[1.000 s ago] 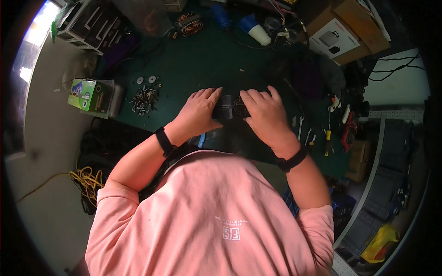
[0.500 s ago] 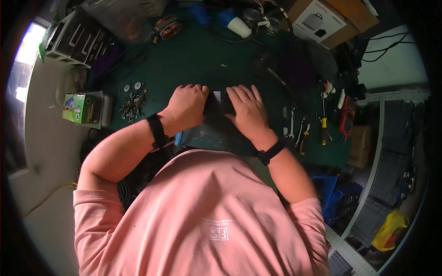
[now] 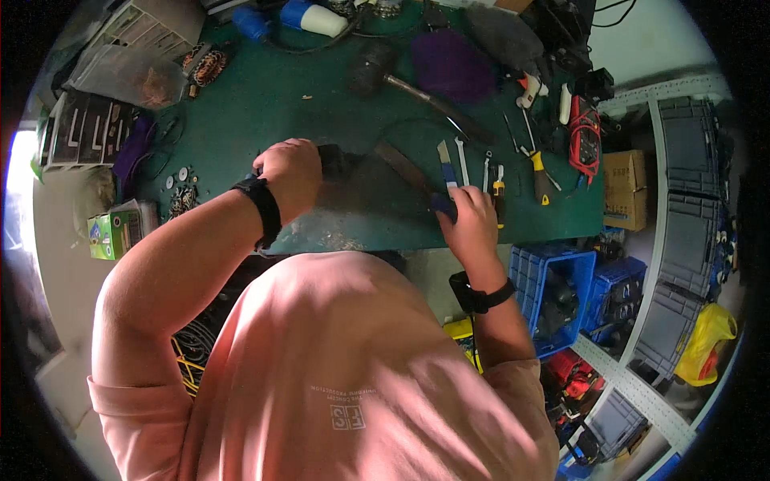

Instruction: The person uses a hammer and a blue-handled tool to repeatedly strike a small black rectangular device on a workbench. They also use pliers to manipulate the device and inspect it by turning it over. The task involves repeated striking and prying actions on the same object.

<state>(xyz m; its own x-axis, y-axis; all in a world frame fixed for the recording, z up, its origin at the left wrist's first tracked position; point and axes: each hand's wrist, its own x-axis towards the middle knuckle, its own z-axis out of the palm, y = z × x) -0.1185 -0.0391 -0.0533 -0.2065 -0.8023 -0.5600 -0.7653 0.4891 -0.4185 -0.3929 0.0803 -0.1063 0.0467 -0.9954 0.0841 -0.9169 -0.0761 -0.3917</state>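
My right hand [image 3: 475, 224] is at the tools on the right of the bench, its fingers closed round a dark blue handle. From that handle a flat brown blade, like a file [image 3: 405, 168], points up and left over the bench. Just beyond my fingers lie a tool with a pale blade and blue handle [image 3: 447, 163] and a spanner [image 3: 462, 160]. On the left, my left hand [image 3: 290, 176] is curled over a black object [image 3: 330, 157], which sticks out at its right side. Most of that object is hidden under the hand, so its kind cannot be told.
A mallet [image 3: 375, 68] lies across the green bench [image 3: 265, 100]. Screwdrivers [image 3: 540, 172] and a red multimeter [image 3: 585, 136] are at the right. Loose screws [image 3: 183, 200] lie left, near a green box [image 3: 114, 234]. Blue crates [image 3: 521, 276] stand below the bench's right end.
The view has swung to the right. My right hand has left the black object in the middle and gone right, where it now grips the file's handle. My left hand stays by the black object.
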